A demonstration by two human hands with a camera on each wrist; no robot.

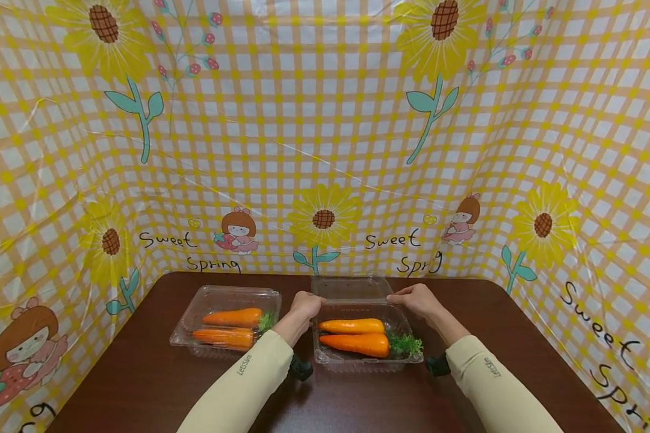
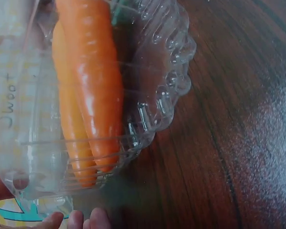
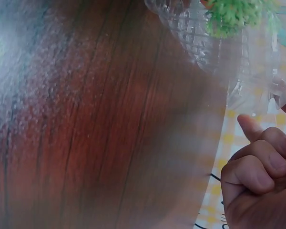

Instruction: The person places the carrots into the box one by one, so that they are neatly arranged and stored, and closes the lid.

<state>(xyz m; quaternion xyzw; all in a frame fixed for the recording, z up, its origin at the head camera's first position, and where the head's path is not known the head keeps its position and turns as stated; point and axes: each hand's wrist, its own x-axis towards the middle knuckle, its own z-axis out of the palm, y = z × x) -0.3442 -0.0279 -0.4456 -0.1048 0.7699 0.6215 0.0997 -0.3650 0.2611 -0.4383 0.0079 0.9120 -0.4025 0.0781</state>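
Observation:
A clear plastic clamshell box (image 1: 368, 362) stands in front of me with its lid (image 1: 352, 288) raised at the back. Two orange carrots (image 1: 357, 344) with green tops (image 1: 406, 344) lie side by side in it. My left hand (image 1: 306, 305) pinches the box's back left corner near the lid; in the left wrist view its fingertips (image 2: 52, 220) are at the clear plastic edge. At the back right corner, my right hand (image 1: 419, 299) pinches the plastic between thumb and index finger, its other fingers (image 3: 262, 164) curled in the right wrist view.
To the left, a second clear clamshell box (image 1: 181, 338) holds two more carrots (image 1: 233, 317) under clear plastic. Both boxes rest on a dark brown wooden table (image 1: 141, 385). A checked cloth (image 1: 314, 138) with sunflowers hangs behind and at both sides.

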